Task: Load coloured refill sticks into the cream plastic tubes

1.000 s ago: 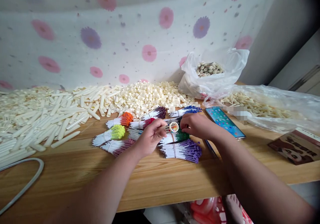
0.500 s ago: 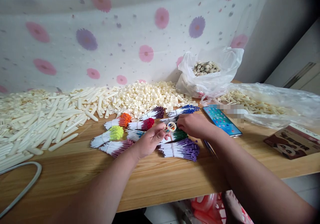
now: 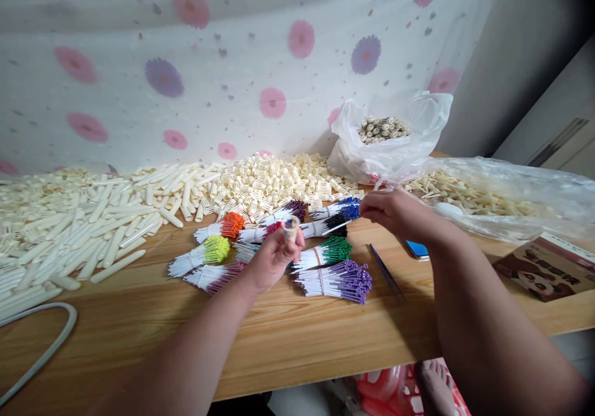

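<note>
My left hand (image 3: 272, 260) is closed around a cream slotted pen part (image 3: 290, 230), whose round open end faces up and towards me. Small coloured bits show inside that end, though blurred. To the right, my right hand (image 3: 393, 213) pinches a thin white pen refill (image 3: 344, 224), which slants down left over the black-tipped refill bundle (image 3: 325, 226). Around my hands lie banded bundles of refills: blue (image 3: 343, 209), green (image 3: 325, 253), purple (image 3: 344, 281), orange (image 3: 223, 226) and yellow (image 3: 204, 255) among them. My left hand partly hides the red bundle (image 3: 255, 234).
Tweezers (image 3: 385, 270) lie right of the bundles. My right forearm covers most of a phone (image 3: 417, 250). Cream pen parts (image 3: 279, 180) and long barrels (image 3: 116, 217) are heaped behind. Plastic bags (image 3: 353, 149), a small box (image 3: 548, 267) and a white cable (image 3: 60, 335) border the work area.
My right hand has moved up and right from the black and green bundles, drawing a white refill with it. My left hand has shifted left, and the pen part's end has tilted.
</note>
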A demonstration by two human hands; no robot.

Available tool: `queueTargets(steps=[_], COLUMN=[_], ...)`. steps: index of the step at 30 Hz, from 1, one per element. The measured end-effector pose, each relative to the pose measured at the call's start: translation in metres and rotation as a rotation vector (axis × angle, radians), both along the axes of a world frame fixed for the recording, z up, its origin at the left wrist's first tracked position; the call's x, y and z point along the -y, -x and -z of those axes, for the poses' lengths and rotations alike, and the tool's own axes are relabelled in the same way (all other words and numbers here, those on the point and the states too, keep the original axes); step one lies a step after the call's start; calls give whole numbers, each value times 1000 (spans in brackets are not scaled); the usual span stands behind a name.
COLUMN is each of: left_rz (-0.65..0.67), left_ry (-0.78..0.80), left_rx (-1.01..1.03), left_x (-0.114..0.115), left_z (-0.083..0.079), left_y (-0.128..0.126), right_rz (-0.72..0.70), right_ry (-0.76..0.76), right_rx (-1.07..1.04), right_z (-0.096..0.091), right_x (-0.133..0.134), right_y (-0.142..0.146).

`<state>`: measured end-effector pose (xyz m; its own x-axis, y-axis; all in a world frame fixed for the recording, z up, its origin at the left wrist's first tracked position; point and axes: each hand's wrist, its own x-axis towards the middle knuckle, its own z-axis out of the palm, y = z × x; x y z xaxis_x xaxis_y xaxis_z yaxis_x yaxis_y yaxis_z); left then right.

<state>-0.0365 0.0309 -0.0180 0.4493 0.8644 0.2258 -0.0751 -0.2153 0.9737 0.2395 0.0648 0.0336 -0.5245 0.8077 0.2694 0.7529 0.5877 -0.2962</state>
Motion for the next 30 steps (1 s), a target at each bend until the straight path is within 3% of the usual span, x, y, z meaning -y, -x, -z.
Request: queueTargets(steps=[4, 8, 12, 21, 26, 30], left_rz=[-133, -126, -171, -200, -211, -292], left_ry=[-20, -52, -58, -92, -140, -223], left_rx=[-185, -386, -367, -273, -270, -290], left_x=[5, 10, 10, 6, 4, 2], left_z=[-16, -22, -20, -19, -15, -15], left_y=[-3, -9, -8, -4, -4, -5], right_rz=[-244, -332, -310, -211, -196, -133], right_ry=[22, 0, 5, 293, 248, 80], right_rx=[-86, -145, -352, -671, -738, -667], right_z=[-3, 1, 6, 15, 17, 11], right_x=[16, 26, 25, 24, 31, 35], right_y=[36, 63, 66, 73, 85, 85])
